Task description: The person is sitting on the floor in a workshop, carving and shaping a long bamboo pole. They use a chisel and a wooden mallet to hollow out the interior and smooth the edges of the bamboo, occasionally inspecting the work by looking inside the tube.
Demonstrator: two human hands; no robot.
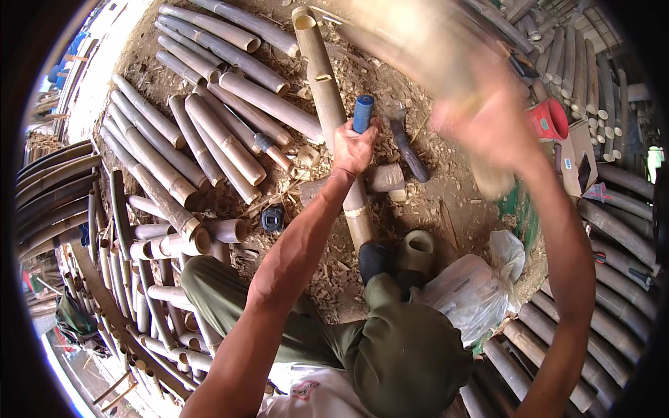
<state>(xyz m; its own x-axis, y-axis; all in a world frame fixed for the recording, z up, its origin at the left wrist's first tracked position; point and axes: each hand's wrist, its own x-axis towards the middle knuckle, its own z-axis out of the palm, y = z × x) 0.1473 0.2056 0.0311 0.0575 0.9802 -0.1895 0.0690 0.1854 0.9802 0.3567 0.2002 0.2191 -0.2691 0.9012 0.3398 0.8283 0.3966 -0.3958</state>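
Note:
A bamboo pole (327,97) with a notch cut near its far end slants away from my dark-shod foot (376,261). My left hand (354,148) is closed round a blue-handled chisel (363,113), held upright against the pole; its blade is hidden. Raised at the right, my right hand (481,118) is smeared by motion but wrapped round a pale, thick wooden mallet (411,45), also badly blurred. To the right of the pole lies a dark-handled tool (410,150) with a metal head. Under the pole, a short log block (385,178) sticks out.
Many cut bamboo lengths (230,143) lie at the left; more are stacked (606,334) at the right. A second chisel (268,145), a black tape measure (272,218), a bamboo cup (418,251), a plastic bag (463,292) and a red container (548,120) lie around. Shavings cover the ground.

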